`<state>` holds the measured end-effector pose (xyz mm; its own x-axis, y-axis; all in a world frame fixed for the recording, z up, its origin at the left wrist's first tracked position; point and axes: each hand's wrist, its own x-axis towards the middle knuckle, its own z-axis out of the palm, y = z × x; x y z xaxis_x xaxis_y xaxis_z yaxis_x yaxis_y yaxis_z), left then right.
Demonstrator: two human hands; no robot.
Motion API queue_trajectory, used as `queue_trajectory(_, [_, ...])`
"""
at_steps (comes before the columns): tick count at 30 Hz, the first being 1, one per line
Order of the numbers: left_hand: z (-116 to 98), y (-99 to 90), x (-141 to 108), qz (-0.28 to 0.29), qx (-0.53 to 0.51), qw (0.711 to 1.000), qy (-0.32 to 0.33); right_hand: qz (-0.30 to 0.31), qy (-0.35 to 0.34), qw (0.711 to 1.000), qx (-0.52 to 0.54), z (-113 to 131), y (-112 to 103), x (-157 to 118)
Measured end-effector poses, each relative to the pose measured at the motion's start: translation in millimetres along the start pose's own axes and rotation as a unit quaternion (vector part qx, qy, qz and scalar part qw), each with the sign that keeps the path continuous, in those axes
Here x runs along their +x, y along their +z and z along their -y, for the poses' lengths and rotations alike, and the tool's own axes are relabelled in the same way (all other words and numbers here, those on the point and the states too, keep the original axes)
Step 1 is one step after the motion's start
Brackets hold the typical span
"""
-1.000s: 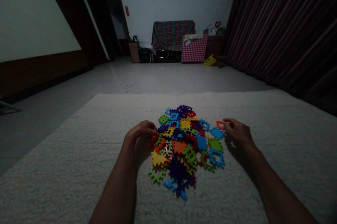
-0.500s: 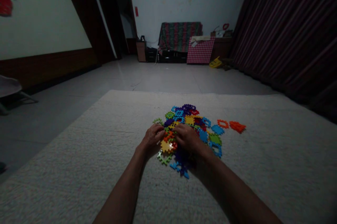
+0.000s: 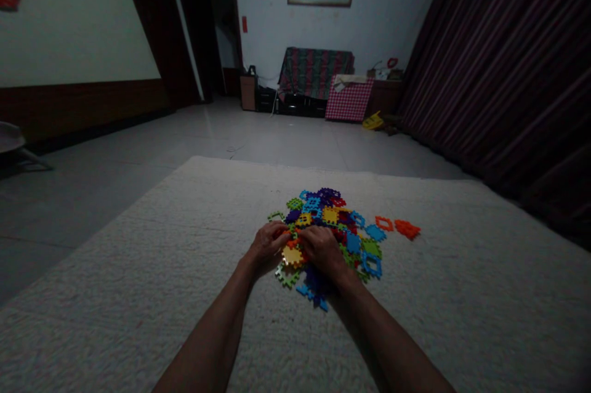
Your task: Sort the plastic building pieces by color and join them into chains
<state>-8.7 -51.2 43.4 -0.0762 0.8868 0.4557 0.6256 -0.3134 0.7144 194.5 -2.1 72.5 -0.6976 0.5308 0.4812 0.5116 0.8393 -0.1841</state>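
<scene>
A heap of toothed, interlocking plastic building pieces in several colours lies on the pale mat. At its left side my left hand [image 3: 269, 241] is closed, thumb and fingers pinching the edge of an orange interlocking piece [image 3: 294, 241]. My right hand [image 3: 323, 249] has its fingers curled over the right side of that same piece and partly hides it. Just below the fingers lies a yellow square piece [image 3: 292, 256], with a green frame piece [image 3: 287, 276] under it. Dark purple pieces [image 3: 316, 282] sit beneath my right wrist.
Right of the heap lie an orange frame piece [image 3: 383, 223] and a small orange stack [image 3: 407, 229]. The mat [image 3: 184, 226] ends at a tiled floor [image 3: 207, 134]. A cloth-covered cabinet [image 3: 316, 69] stands by the far wall, and a long curtain [image 3: 443, 72] hangs on the right.
My right hand has shifted slightly left, closer to my left hand, at the orange piece. The whole view has tilted up a little, showing more of the framed picture.
</scene>
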Motion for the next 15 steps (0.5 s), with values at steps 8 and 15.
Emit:
queue_trajectory(8, [-9.3,1.0,0.4,-0.026,-0.004,0.999,-0.03,-0.088,-0.002,0.994,0.065,-1.1,-4.2,-16.4])
queue_trajectory(15, [-20.8,-1.4,1.7,-0.052,0.0,0.997,-0.058,-0.163,0.06,0.976,0.134,-3.4,-13.1,-25.8])
